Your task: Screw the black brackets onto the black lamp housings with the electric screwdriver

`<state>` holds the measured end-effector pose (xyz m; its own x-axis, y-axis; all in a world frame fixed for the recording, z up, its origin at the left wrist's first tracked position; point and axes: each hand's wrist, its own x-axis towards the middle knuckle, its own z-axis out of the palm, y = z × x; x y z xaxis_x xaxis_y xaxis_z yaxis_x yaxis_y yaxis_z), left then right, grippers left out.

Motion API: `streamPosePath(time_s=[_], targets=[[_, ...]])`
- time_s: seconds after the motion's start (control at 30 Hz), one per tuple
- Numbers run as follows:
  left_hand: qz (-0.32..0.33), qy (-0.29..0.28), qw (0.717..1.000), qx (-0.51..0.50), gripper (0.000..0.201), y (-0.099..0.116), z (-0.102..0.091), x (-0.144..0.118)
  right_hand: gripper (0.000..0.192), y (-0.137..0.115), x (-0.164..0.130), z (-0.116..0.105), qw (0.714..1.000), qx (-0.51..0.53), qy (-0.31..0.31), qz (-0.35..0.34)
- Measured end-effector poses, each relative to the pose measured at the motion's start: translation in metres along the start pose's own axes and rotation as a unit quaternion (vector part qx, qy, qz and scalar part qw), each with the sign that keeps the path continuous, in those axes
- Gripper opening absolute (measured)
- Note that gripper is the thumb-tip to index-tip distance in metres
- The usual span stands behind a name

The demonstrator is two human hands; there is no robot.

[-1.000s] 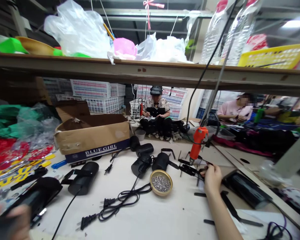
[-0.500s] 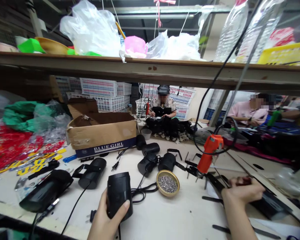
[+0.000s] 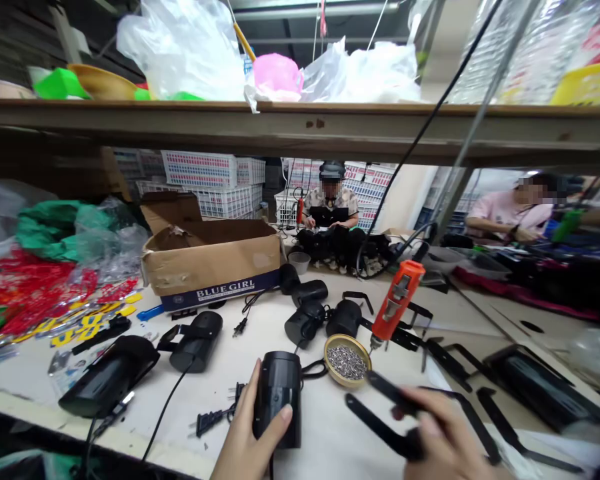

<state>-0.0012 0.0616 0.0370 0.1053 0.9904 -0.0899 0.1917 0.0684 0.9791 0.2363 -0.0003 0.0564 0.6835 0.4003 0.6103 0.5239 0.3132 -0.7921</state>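
Note:
My left hand (image 3: 245, 433) is wrapped round a black cylindrical housing (image 3: 280, 383), upright over the table, with the thumb across its front. A black U-shaped bracket (image 3: 377, 425) is gripped in my right hand (image 3: 445, 443), its two arms pointing left toward the housing but apart from it. The right fingers are slightly blurred. Just beyond the bracket sits a gold bowl (image 3: 349, 382) of small metal screws (image 3: 347, 362). An orange electric screwdriver (image 3: 396, 303) hangs tilted beside the bowl, its tip near the rim.
Several black cylindrical units, such as one at left (image 3: 113, 377), lie with cords and plugs (image 3: 210, 422). More black brackets (image 3: 510, 427) lie at right. A cardboard box (image 3: 215, 267) stands behind. A shelf (image 3: 280, 127) crosses overhead. Two people sit beyond the table.
My right hand has come left from the brackets on the right, now with a bracket in it. The screwdriver has swung to tilt the other way. The left hand still holds the housing, shifted right in view.

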Motion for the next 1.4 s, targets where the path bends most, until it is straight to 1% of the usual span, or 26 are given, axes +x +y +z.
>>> streamPosePath(time_s=[0.03,0.1,0.17,0.2,0.27,0.33,0.4,0.47,0.53,0.63,0.7,0.77,0.83,0.9,1.03,1.1,1.2,1.27,1.33,1.37,1.4], targets=[[-0.003,-0.010,1.000,-0.003,0.089,-0.002,0.001,-0.001,0.027,-0.001,-0.013,0.013,0.999,0.030,-0.038,0.020],[0.003,-0.031,0.999,-0.014,0.085,-0.006,0.003,-0.003,0.025,-0.001,-0.034,0.033,0.990,0.068,-0.089,0.084],[0.022,-0.048,0.998,-0.021,0.083,-0.011,0.007,-0.004,0.028,0.000,-0.049,0.045,0.976,0.092,-0.151,0.126],[0.029,-0.051,0.998,-0.019,0.082,-0.012,0.008,-0.005,0.030,0.001,-0.054,0.048,0.969,0.094,-0.184,0.132],[0.038,-0.046,0.998,-0.005,0.082,-0.015,0.011,-0.005,0.035,0.001,-0.061,0.052,0.959,0.080,-0.241,0.124],[0.041,-0.043,0.998,0.012,0.082,-0.018,0.012,-0.004,0.040,-0.001,-0.063,0.053,0.955,0.053,-0.272,0.109],[0.049,-0.051,0.997,0.026,0.083,-0.019,0.011,-0.003,0.045,-0.002,-0.061,0.054,0.948,0.049,-0.299,0.099],[0.066,-0.064,0.995,0.042,0.084,-0.019,0.010,-0.003,0.044,0.000,-0.057,0.053,0.938,0.072,-0.326,0.097],[0.079,-0.073,0.992,0.059,0.092,-0.017,0.008,-0.004,0.039,0.004,-0.054,0.051,0.930,0.093,-0.343,0.097],[0.082,-0.077,0.988,0.103,0.104,-0.012,0.007,-0.008,0.032,0.014,-0.054,0.049,0.925,0.109,-0.356,0.075],[0.078,-0.071,0.982,0.157,0.103,-0.008,0.008,-0.009,0.029,0.020,-0.056,0.049,0.922,0.113,-0.364,0.064],[0.075,-0.067,0.977,0.190,0.099,-0.005,0.009,-0.010,0.027,0.024,-0.058,0.050,0.921,0.114,-0.369,0.059],[0.067,-0.074,0.977,0.189,0.095,-0.005,0.011,-0.008,0.024,0.026,-0.059,0.051,0.921,0.114,-0.370,0.049],[0.059,-0.092,0.977,0.181,0.095,-0.005,0.013,-0.006,0.022,0.024,-0.059,0.053,0.920,0.117,-0.372,0.031],[0.045,-0.105,0.977,0.181,0.096,-0.005,0.012,-0.003,0.023,0.013,-0.058,0.053,0.919,0.097,-0.379,0.046],[0.037,-0.103,0.978,0.176,0.093,-0.004,0.010,-0.003,0.025,0.006,-0.058,0.053,0.925,0.059,-0.373,0.042],[0.029,-0.106,0.980,0.166,0.094,-0.004,0.009,-0.004,0.028,0.002,-0.057,0.052,0.937,-0.038,-0.347,-0.020],[0.047,-0.101,0.982,0.150,0.100,-0.005,0.010,-0.003,0.032,0.003,-0.056,0.052,0.939,-0.095,-0.323,-0.073],[0.074,-0.114,0.980,0.147,0.107,-0.007,0.009,-0.002,0.035,0.006,-0.055,0.053,0.941,-0.117,-0.295,-0.118],[0.084,-0.126,0.977,0.152,0.106,-0.007,0.008,-0.001,0.035,0.007,-0.054,0.053,0.943,-0.119,-0.281,-0.133],[0.074,-0.144,0.973,0.164,0.100,-0.008,0.005,0.000,0.032,0.009,-0.054,0.055,0.945,-0.119,-0.268,-0.143]])
